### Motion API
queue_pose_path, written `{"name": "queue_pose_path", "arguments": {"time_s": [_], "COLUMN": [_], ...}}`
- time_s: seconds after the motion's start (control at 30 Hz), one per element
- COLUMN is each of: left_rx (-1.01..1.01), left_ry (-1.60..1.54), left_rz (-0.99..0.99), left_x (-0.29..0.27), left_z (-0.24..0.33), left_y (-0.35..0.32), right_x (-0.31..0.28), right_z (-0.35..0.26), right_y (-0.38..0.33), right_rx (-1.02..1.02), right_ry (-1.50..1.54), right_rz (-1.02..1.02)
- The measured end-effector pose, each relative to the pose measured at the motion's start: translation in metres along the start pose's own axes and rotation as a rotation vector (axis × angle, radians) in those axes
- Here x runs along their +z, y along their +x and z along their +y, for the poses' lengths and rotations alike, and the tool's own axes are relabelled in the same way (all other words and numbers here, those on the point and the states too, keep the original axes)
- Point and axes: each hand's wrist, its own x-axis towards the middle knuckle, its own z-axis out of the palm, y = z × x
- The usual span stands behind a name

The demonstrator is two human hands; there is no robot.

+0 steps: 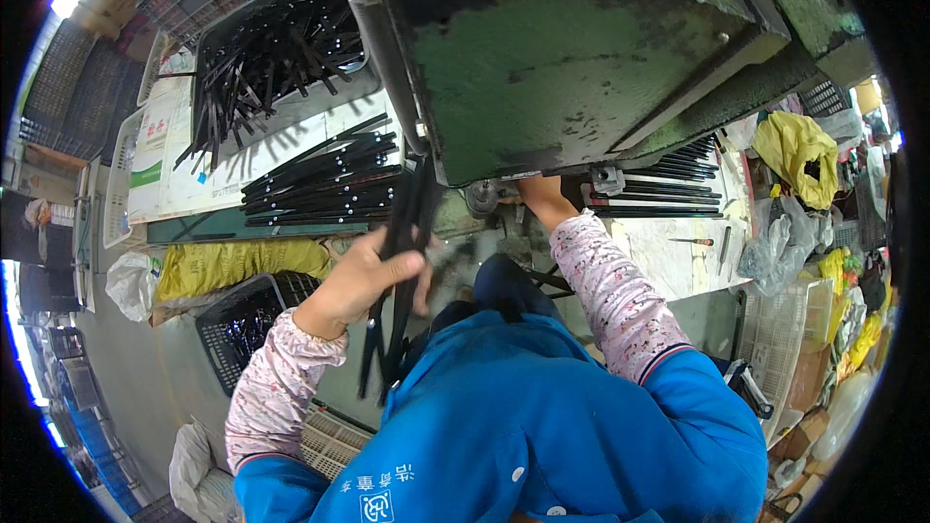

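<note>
My left hand (351,283) is closed around a few long black strips (395,305), which hang down at a steep angle in front of my blue jacket. Their upper ends reach the edge of a pile of similar black strips (325,184) with shiny round spots, lying on the left worktop. My right hand (544,199) reaches beneath the lower edge of a large green machine (572,77). The machine hides its fingers, so I cannot see whether they hold anything. Beside that wrist, more black strips (668,196) lie in rows on the right worktop.
A bin (334,82) heaped with black strips stands behind the left pile. Below the left worktop are a yellow sack (242,263) and a dark crate (225,351). A screwdriver (693,241) lies on the right worktop, near clear plastic bags (773,257) and a cream crate (775,334).
</note>
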Motion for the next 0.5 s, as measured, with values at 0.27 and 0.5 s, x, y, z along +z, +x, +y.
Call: {"name": "queue_pose_path", "arguments": {"time_s": [0.27,0.5], "left_rx": [0.363,0.545], "left_ry": [-0.569,-0.650], "left_rz": [0.528,0.436], "left_x": [0.012,0.014], "left_z": [-0.001,-0.012], "left_y": [0.071,0.104], "right_x": [-0.016,0.014], "right_z": [-0.008,0.032], "right_y": [0.001,-0.001], "right_rx": [0.157,0.051], "right_ry": [0.323,-0.038], "right_rz": [-0.143,-0.092]}}
